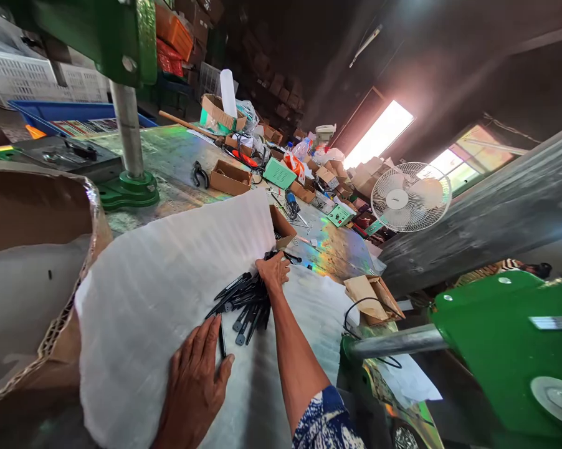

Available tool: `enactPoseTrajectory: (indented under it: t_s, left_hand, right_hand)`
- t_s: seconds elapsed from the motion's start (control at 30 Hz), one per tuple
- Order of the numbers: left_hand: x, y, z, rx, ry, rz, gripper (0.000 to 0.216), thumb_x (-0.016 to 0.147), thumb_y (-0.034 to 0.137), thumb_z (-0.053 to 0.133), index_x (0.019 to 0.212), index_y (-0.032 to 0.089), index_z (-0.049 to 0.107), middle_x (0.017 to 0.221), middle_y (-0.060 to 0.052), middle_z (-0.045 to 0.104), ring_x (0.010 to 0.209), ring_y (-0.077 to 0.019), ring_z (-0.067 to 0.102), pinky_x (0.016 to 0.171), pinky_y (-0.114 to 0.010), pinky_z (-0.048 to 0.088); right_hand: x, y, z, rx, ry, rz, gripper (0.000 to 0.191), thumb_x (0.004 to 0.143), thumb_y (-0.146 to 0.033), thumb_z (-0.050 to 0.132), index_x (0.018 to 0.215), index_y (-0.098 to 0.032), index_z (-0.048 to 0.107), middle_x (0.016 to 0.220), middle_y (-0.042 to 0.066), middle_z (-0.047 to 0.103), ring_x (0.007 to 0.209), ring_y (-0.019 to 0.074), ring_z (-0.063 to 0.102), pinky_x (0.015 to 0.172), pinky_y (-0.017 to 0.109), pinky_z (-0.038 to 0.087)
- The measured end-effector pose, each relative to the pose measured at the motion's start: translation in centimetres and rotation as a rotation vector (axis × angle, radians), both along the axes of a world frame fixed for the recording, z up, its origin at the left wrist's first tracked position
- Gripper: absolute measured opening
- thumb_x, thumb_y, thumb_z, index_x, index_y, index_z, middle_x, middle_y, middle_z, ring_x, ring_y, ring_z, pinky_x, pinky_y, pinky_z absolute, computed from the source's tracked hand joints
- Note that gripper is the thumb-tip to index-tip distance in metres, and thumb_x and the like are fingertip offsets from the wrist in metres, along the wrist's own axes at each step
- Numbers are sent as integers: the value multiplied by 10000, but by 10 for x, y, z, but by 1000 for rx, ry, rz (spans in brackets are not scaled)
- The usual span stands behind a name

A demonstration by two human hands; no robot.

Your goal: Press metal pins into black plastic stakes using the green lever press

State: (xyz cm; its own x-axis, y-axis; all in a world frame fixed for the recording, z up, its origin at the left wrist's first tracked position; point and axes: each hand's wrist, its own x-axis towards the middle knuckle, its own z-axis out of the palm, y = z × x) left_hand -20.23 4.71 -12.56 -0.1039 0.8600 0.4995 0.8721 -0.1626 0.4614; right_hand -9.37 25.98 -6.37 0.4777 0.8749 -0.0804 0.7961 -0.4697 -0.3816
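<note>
Several slim black stick-like pieces, some with flat grey ends, lie in a loose fan on a white foam sheet. My right hand is at the far end of this pile, its fingers curled over black pieces and partly hidden. Nearer to me, my left hand lies flat on the foam with fingers stretched and thumb apart. One single black stick lies between its forefinger and thumb, close to the fingertips.
An open cardboard box stands at the left. Green machine stands rise at the left and right. Beyond the foam are a small carton, pliers, a green control box and a white fan.
</note>
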Motion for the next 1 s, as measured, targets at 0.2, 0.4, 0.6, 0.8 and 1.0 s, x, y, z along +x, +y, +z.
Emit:
enactPoseTrajectory:
  t_s: [0.2,0.4,0.6,0.8,1.0]
  left_hand:
    - [-1,-1,2,-12,20,-1,575,915,331,399,1444,131,293,1379,-164,464,1252,-303,404,983,-420,293]
    - [0,-1,2,-16,31,-18,576,909,328,403,1442,130,313,1394,-165,460,1264,-298,404,999,-436,272]
    - [0,0,2,-5,42,-33,568,901,329,413,1425,117,353,1391,-168,466,1263,-297,408,1004,-440,265]
    - [0,0,1,25,26,-34,546,905,319,412,1411,116,376,1376,-166,485,1253,-292,426,996,-439,271]
    - [0,0,2,8,13,-22,558,907,317,406,1427,120,353,1382,-165,481,1256,-286,425,999,-438,266]
  right_hand:
    - [-1,-11,-2,23,-13,47,565,734,-267,528,1251,-132,346,1233,245,466,1113,381,506,799,470,441]
    - [-3,-22,-1,32,-46,90,541,740,-222,526,1233,-89,347,1202,263,485,1078,389,538,793,457,446]
    - [-4,-28,-1,-7,-69,123,533,706,-213,567,1193,-99,382,1189,271,489,1065,395,552,766,448,460]
    - [-4,-34,-4,-11,-101,175,512,686,-132,570,1167,-97,401,1106,255,550,985,362,611,759,419,470]
    - [-3,-51,3,-19,-116,210,425,764,-117,502,1173,-72,399,1072,259,606,984,352,624,794,426,457]
